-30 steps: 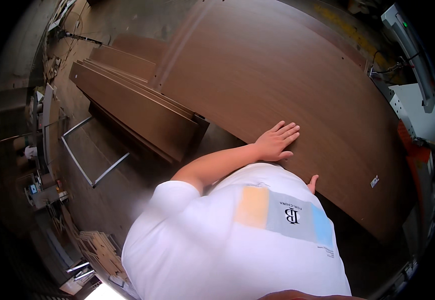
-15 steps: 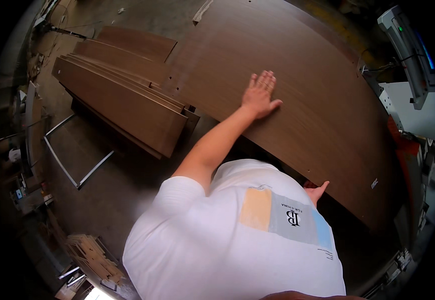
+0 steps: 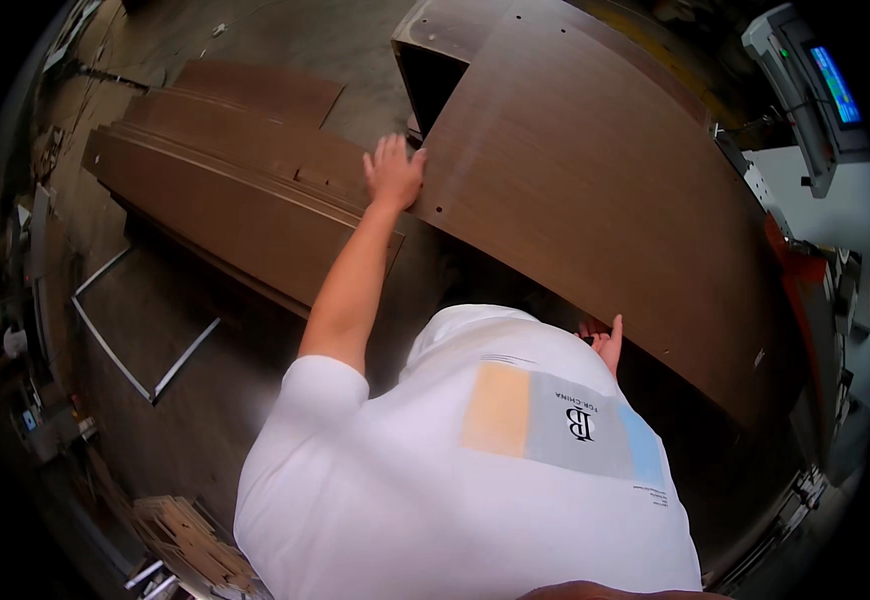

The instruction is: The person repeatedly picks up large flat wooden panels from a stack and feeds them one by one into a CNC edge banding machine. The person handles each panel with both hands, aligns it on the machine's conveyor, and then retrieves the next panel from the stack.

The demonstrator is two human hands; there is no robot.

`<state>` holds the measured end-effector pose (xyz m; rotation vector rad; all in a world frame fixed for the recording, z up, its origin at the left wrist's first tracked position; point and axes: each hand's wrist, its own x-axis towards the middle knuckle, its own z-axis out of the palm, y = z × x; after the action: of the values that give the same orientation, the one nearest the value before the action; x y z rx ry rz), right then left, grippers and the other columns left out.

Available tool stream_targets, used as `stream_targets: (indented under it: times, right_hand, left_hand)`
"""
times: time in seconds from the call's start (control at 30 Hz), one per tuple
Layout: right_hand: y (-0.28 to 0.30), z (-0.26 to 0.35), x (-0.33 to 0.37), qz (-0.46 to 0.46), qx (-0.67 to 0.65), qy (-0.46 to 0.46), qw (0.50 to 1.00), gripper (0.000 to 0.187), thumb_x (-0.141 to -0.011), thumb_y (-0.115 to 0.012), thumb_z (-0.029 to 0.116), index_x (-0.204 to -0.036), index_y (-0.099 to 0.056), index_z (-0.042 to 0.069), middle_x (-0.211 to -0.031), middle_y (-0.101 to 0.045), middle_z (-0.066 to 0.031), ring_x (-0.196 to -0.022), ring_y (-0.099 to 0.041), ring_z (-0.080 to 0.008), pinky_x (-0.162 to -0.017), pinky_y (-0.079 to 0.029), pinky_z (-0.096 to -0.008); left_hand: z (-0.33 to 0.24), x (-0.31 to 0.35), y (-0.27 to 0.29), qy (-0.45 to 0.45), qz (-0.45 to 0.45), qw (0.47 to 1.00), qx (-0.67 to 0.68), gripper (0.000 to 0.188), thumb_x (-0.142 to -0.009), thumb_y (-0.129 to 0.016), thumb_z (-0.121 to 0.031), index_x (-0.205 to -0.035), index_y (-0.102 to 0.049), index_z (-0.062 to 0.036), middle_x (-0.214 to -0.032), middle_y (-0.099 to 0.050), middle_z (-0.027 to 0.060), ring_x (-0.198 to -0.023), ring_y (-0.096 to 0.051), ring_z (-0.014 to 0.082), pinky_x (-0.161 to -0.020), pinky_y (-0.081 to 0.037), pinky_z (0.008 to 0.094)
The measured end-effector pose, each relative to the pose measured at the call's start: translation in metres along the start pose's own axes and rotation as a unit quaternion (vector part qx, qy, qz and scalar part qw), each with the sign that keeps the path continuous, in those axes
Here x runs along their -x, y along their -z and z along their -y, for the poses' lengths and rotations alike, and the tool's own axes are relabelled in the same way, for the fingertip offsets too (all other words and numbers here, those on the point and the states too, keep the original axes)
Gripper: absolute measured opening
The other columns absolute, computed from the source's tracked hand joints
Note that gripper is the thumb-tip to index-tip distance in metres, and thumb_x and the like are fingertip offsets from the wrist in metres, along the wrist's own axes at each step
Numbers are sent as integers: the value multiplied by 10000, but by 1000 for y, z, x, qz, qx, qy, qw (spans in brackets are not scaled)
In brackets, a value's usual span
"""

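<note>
A large brown wood-grain panel (image 3: 575, 190) with small drilled holes lies in front of me, slanting down to the right. My left hand (image 3: 395, 172) is at its left end, fingers stretched out and apart, the thumb side touching the panel's end edge. At the near long edge, my right hand (image 3: 608, 345) holds on with the thumb up against the edge. Its other fingers curl at or under the panel and are partly hidden. Beyond the left end, a lower brown surface (image 3: 455, 30) with a dark gap shows beneath the panel.
A stack of brown panels (image 3: 225, 200) lies to the left, close to my left forearm. On the floor is a thin metal frame (image 3: 110, 335). A machine with a lit screen (image 3: 835, 85) stands at the far right. Cut boards (image 3: 190, 540) lie at lower left.
The large panel has shifted right, away from the left stack, exposing the dark gap. My left hand went from flat on its top to its left end. My right hand still holds the near edge.
</note>
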<state>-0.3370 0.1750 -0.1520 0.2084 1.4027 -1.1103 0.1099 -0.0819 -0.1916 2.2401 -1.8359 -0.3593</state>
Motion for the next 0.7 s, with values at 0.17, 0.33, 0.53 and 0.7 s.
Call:
stream_targets:
  times: [0.17,0.33,0.53,0.7]
  right_hand:
    - [-11,-19,-13,-2,18,-28,999,651,-873,-631,653,-1212,-551,103,-1128,-574,-51,-947,-559,-179,-748,-494,-344]
    - [-42,-21,3,-9,63,-39,997,642,-892,-641,612,-1213,-566,60,-1152,-600,-86,-965,-585,-192,-705,-513,-315]
    - [-53,-27,-6,9,87,-46,995,661,-910,-601,630,-1244,-578,60,-1224,-602,-115,-1115,-554,-240,-768,-497,-327]
    - [-45,-11,-17,56,25,-56,997,599,-942,-525,659,-1135,-601,97,-937,-632,-43,-786,-580,-132,-577,-406,-262]
  left_hand:
    - [55,67,-33,37,90,958,268,503,-1022,-419,-450,-1315,-582,-75,-1307,-606,204,-1208,-558,393,-1000,-446,459]
    - [81,205,-80,36,308,907,285,430,-1067,-364,-360,-934,-622,-43,-916,-646,179,-888,-621,340,-827,-481,440]
    - [143,271,-170,55,360,854,371,369,-1025,-492,-326,-1020,-666,-1,-947,-696,125,-891,-642,267,-836,-496,395]
    - [77,205,-95,159,378,857,312,366,-991,-559,-339,-1067,-664,3,-895,-688,47,-752,-622,133,-704,-509,306]
